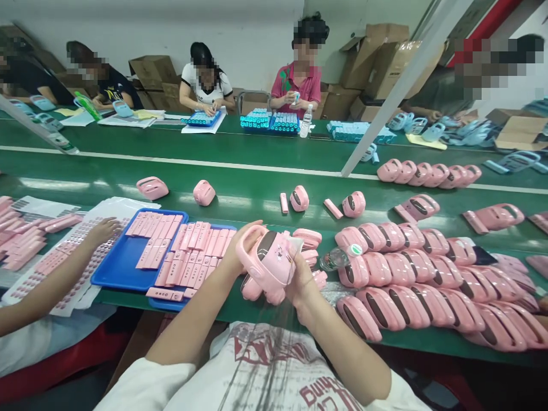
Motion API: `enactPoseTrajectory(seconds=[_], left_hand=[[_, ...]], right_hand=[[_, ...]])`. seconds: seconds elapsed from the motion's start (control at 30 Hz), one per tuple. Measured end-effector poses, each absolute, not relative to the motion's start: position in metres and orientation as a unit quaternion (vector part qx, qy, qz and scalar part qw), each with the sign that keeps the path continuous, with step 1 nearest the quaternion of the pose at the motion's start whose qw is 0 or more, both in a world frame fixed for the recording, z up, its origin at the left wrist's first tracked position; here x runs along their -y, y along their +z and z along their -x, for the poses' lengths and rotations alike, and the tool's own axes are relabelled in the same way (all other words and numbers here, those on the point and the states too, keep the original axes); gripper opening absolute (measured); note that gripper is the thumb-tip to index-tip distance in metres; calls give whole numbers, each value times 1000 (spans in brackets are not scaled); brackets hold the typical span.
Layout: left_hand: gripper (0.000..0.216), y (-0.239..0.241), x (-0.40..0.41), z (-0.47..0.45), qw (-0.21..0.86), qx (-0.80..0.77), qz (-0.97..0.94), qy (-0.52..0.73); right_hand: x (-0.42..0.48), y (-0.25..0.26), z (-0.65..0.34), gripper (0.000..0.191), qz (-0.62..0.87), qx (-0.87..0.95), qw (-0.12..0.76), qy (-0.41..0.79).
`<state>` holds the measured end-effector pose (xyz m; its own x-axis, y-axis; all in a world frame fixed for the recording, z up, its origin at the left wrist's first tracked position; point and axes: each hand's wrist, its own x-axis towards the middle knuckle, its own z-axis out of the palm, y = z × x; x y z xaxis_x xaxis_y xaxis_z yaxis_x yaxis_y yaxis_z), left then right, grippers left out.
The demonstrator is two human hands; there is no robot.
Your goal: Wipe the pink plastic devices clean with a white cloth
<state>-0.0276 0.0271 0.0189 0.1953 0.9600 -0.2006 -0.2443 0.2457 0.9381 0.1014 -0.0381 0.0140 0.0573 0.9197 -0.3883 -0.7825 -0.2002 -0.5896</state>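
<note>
I hold a pink plastic toy housing [269, 260] with a dark window in front of my chest. My left hand [240, 251] is closed round its left side and handle. My right hand [302, 282] grips its right lower side, fingers wrapped under it. A second pink housing [257, 288] lies just below the held one. A blue tray [124, 257] with several pink strip parts sits to my left on the green belt [240, 197].
Rows of pink housings [428, 279] lie packed at my right, with a plastic bottle [338, 258] among them. A neighbour's hand [100, 231] rests on sticker sheets at left. Loose housings [204, 192] dot the belt. Several people work across the belt with blue parts and cardboard boxes.
</note>
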Motion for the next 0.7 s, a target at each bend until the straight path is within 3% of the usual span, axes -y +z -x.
enactPoseTrajectory(seconds=[0.13,0.3,0.53,0.7], left_hand=[[50,19,6,25,695,-449,-284,485],[74,26,27,7,697,-413,-253,529],[49,39,9,16,747,-463,-163,447],[61,26,12,20,754,-449,-222,424]], right_hand=[[31,5,-101,54,420,102,671,602],[39,5,-102,59,455,197,677,544],[30,2,-121,47,504,97,651,560],[24,5,-137,44,542,333,605,479]])
